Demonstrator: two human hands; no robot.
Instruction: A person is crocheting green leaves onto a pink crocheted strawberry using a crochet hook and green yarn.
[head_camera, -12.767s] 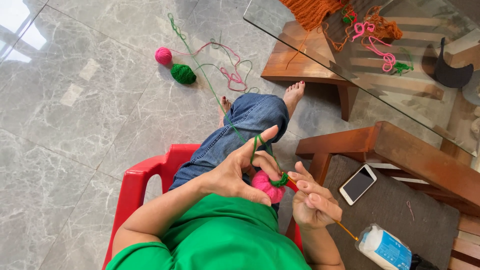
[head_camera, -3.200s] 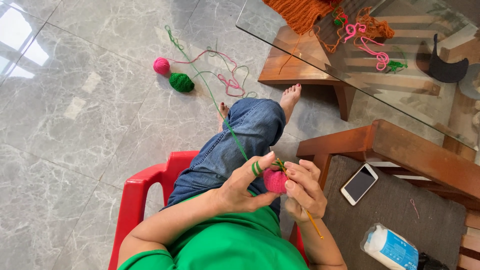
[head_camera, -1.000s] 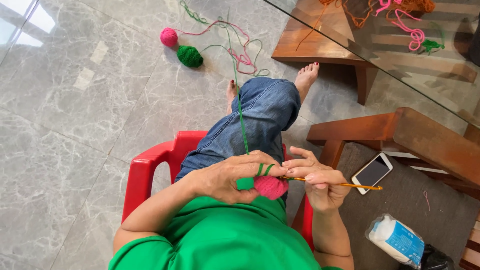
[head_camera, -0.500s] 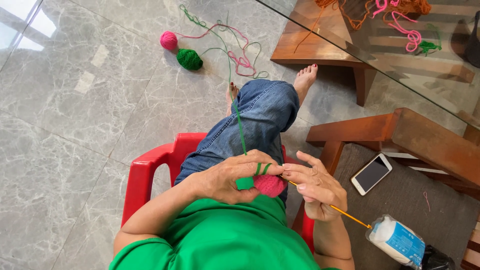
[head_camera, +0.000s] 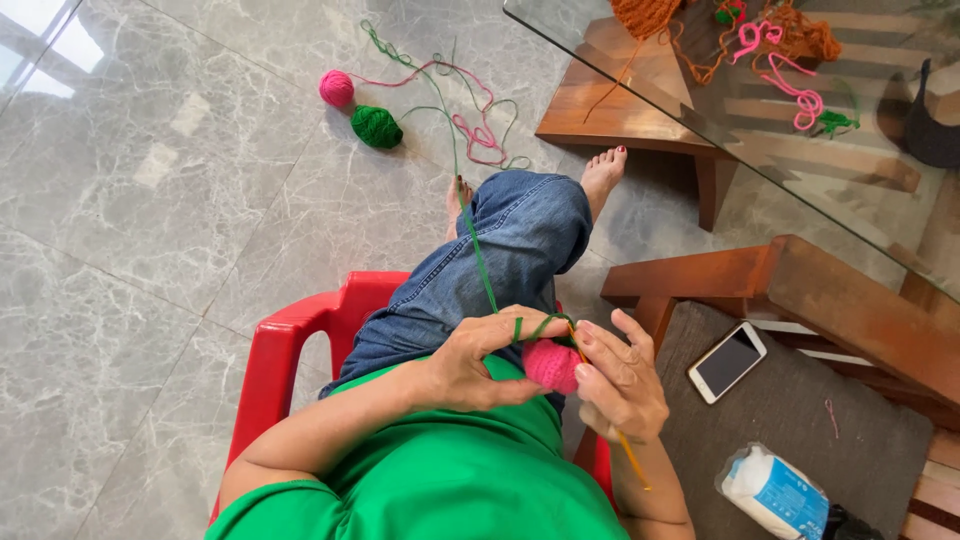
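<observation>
Closest to the camera, over the lap of a person in a green top on a red plastic chair (head_camera: 290, 335), the left hand (head_camera: 480, 360) pinches a small pink crocheted piece (head_camera: 552, 365), with a green yarn strand (head_camera: 478, 260) looped round its fingers. The right hand (head_camera: 622, 385) is curled round a yellow crochet hook (head_camera: 630, 458) whose tail points down past the wrist; its fingertips touch the pink piece. The strand runs taut from the left hand up over the denim-clad knee to the floor.

Just right of the chair, a dark mat on a low wooden bench (head_camera: 800, 290) carries a white phone (head_camera: 728, 362), screen up, and nearer the bottom edge a white soft pack with a blue panel (head_camera: 775, 492) lying on its side.

Farther out on the grey marble floor (head_camera: 150, 200) lie a pink yarn ball (head_camera: 337, 88) and a green yarn ball (head_camera: 377, 127), just beside each other, with loose pink and green strands tangled beyond the bare feet. At the far top right a glass tabletop (head_camera: 700, 110) bears orange crochet work (head_camera: 645, 15) and pink yarn loops (head_camera: 790, 85)
</observation>
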